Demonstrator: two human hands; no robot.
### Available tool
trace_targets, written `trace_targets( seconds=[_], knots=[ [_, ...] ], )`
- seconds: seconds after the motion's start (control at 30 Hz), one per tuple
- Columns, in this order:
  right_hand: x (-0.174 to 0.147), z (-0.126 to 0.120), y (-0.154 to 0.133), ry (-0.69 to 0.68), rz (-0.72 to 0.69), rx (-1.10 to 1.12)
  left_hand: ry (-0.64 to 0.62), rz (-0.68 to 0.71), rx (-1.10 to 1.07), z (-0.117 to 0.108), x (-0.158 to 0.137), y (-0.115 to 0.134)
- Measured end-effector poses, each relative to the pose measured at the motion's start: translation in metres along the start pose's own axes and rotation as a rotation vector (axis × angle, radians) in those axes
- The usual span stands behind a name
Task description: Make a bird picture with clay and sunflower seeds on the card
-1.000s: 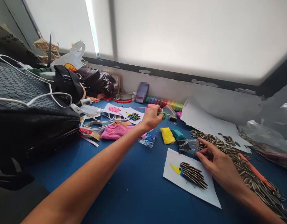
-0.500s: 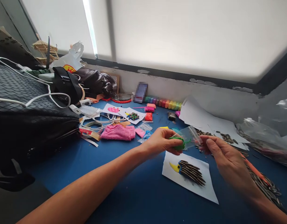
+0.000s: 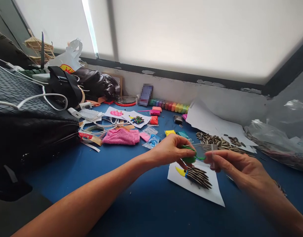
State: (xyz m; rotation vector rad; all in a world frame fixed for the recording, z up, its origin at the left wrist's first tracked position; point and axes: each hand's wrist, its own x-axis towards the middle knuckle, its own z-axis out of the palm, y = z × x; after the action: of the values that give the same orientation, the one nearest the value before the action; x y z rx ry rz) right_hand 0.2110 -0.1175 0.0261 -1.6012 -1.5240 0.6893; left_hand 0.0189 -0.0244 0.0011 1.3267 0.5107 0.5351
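My left hand (image 3: 173, 152) is closed around a lump of green modelling clay (image 3: 189, 159) in a small clear zip bag (image 3: 200, 149). A thin green strand stretches from the lump toward the right. My right hand (image 3: 241, 167) pinches the bag near its zip edge; whether its fingertips also grip the strand I cannot tell. Below the hands lies a white sheet of paper (image 3: 177, 182) bearing a hedgehog figure (image 3: 198, 177) with a yellow clay snout, a blue band and striped sunflower seeds as spines.
Sunflower seeds (image 3: 215, 141) are heaped behind my right hand, beside white paper sheets (image 3: 208, 120). A pink cloth (image 3: 121, 136), small clay packets (image 3: 153, 120) and two pictures lie left of centre. A black bag (image 3: 30, 131) and cables fill the left; a plastic bag (image 3: 272, 141) stands right.
My right hand has come closer to my left and lower, with its fingers now over the zip edge. The bag has tipped down with it. The camera view has shifted slightly.
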Motion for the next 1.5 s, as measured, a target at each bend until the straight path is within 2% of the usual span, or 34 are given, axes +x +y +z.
trace_targets(
  seconds=[0.23, 0.4, 0.5, 0.67, 0.87, 1.1, 1.33, 1.5],
  knots=[
    [-0.006, 0.001, -0.006, -0.050, 0.040, 0.066, 0.009, 0.083, -0.037, 0.001, -0.011, 0.009],
    [-0.010, 0.001, -0.003, -0.048, -0.012, 0.077, -0.007, 0.099, -0.008, -0.001, -0.017, 0.013],
    [-0.012, 0.004, -0.004, -0.046, -0.048, 0.104, -0.011, 0.086, -0.014, -0.004, -0.017, 0.013],
    [-0.012, 0.006, -0.009, -0.077, -0.009, 0.084, -0.016, 0.059, -0.012, -0.004, -0.016, 0.008],
    [-0.012, 0.007, -0.010, -0.070, -0.025, 0.082, 0.014, 0.052, -0.022, 0.000, -0.012, -0.001],
    [-0.011, 0.013, -0.013, -0.115, 0.017, 0.105, -0.051, 0.033, -0.049, 0.001, -0.016, 0.000],
    [-0.008, 0.010, -0.003, -0.107, -0.024, 0.086, -0.081, 0.054, -0.037, 0.000, -0.018, 0.001],
    [-0.008, 0.008, 0.006, -0.101, 0.040, 0.109, -0.080, 0.060, -0.056, -0.004, -0.016, 0.000]
  ],
)
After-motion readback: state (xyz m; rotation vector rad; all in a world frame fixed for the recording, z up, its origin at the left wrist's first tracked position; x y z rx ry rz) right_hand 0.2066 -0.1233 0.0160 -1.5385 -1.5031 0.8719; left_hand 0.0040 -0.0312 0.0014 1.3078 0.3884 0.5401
